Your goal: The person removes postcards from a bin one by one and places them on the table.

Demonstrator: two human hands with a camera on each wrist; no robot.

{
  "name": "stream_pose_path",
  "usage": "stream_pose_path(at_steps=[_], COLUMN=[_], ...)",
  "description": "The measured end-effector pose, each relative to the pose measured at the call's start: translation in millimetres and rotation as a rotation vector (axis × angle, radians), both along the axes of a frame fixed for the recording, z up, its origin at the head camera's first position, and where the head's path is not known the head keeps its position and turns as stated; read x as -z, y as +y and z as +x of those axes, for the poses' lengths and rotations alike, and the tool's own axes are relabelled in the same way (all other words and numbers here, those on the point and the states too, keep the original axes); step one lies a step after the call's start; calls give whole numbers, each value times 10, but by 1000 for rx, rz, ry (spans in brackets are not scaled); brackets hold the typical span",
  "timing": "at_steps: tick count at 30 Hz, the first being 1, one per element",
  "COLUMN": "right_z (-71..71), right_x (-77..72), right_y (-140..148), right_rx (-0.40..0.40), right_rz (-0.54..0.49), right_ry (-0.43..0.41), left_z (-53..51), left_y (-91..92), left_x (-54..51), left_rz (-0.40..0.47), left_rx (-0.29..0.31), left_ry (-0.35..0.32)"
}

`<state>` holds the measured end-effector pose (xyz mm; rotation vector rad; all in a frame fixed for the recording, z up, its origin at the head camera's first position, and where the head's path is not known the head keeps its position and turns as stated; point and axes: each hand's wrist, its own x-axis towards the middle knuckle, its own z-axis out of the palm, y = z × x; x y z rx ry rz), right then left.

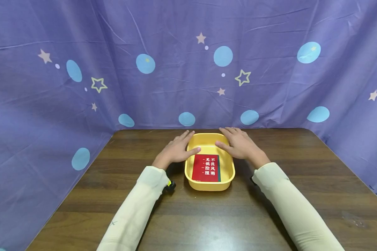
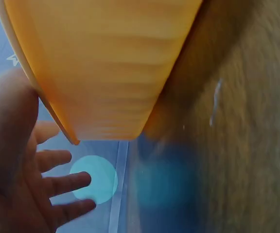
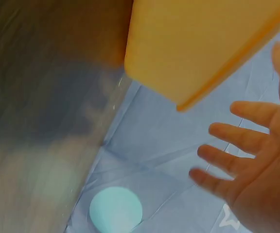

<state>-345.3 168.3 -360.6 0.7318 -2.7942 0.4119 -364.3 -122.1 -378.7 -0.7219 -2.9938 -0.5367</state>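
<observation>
A purple curtain (image 1: pixel 176 31) printed with stars and pale blue dots hangs beyond both hands and along the sides. Below them is a brown wood table (image 1: pixel 201 223), glossy on the side nearer the person. The yellow bin (image 1: pixel 209 185) stands upright on it, between the two hands.

The left hand (image 1: pixel 177 148) is at the bin's left side, fingers extended and a little apart, thumb reaching across the rim. The right hand (image 1: pixel 242 143) mirrors it on the other side, fingers stretched away from the person, thumb over the bin's inside. Neither hand has hold of anything; both wrist views show the fingers spread beside the bin's wall. Whether either thumb touches the rim, I cannot tell.

The red booklet (image 1: pixel 204 170) lies flat in the bin, between the hands and just on the person's side of the thumbs, its white characters facing up. A teal strip (image 1: pixel 219 169) shows along its edge towards the right hand.

Behind each hand comes a pale sleeve: the left sleeve (image 1: pixel 135 209) and the right sleeve (image 1: pixel 296 205). Something black (image 1: pixel 170 186) with a yellow-green patch sits under the left wrist.
</observation>
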Motion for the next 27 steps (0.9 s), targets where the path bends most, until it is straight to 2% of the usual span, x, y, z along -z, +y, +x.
stream_pose_path(at_steps=[5, 10, 15, 20, 27], right_z=[26, 56, 61, 41, 43], right_x=[7, 34, 87, 154, 179], right_y=[-131, -260, -340, -387, -424], right_rx=[-69, -111, -120, -155, -177], right_rz=[-59, -61, -31, -14, 36], right_ry=[57, 66, 22, -14, -89], left_z=[-42, -54, -57, -97, -103], left_y=[16, 38, 43, 46, 37], left_x=[7, 2, 20, 86, 134], left_rz=[125, 220, 305, 375, 516], left_rx=[9, -23, -46, -53, -77], left_ry=[8, 3, -19, -36, -130])
